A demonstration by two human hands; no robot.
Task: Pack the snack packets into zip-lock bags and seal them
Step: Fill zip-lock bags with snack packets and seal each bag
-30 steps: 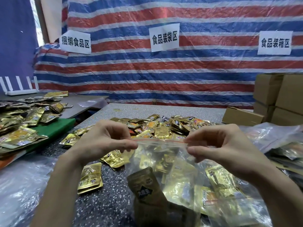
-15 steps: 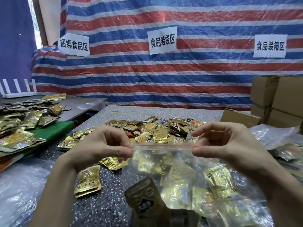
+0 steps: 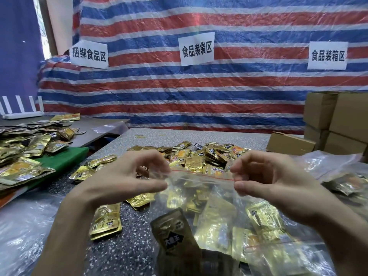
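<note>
Pinched the red zip strip (image 3: 202,175) of a zip-lock bag (image 3: 219,208) full of gold snack packets (image 3: 262,218) at both ends with the fingers (image 3: 157,185) of the left hand (image 3: 127,178) and right hand (image 3: 272,180) over the bench (image 3: 123,246), mid-seal, likely needing a press along it next.

Bag (image 3: 219,206): clear zip-lock, red zip line (image 3: 201,175) along the mouth, full of gold packets (image 3: 262,218); one dark packet (image 3: 173,234) at the near side.
Left grip (image 3: 123,180): thumb and fingers pinching the mouth's left end.
Right grip (image 3: 274,182): pinching the right end.
Table (image 3: 123,251): speckled grey.
Pile (image 3: 209,156): loose gold snack packs, just behind the bag.
Stack (image 3: 106,222): a few gold packs, flat, under the left wrist.
Boxes (image 3: 338,120): brown cardboard, far right.
Tarp (image 3: 199,92): red, blue and white stripes, behind; three white signs (image 3: 196,49) on it.
Mat (image 3: 63,158): green, left, more packs on it.
</note>
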